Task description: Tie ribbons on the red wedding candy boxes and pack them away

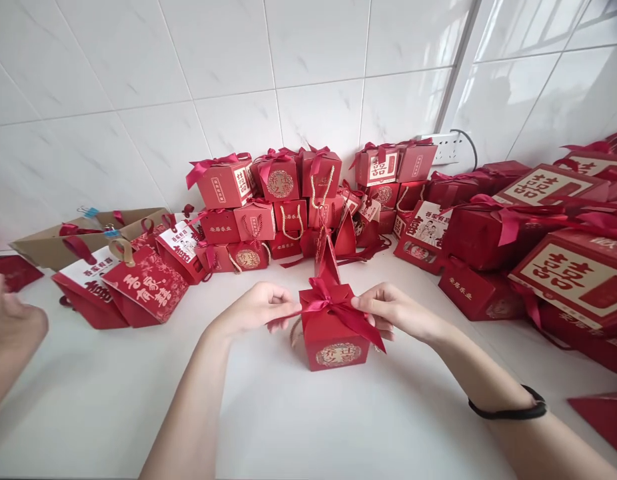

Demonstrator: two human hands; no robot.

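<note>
Evidently, a shiny bow [322, 301] tops the gold-printed red box [328, 337].

Includes two hands [258, 311] [399, 311] beside one near box [334, 328], one co-worker's hand [13, 327] left, two blue clips [88, 212] [111, 233] left, one wristband [511, 412] right.

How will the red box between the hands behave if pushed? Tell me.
The red box would probably slide rather than roll, given its flat sides. Its crisp edges suggest fairly stiff card. The ribbon bow looks floppy, with a tail drooping past the box's edge.
</note>
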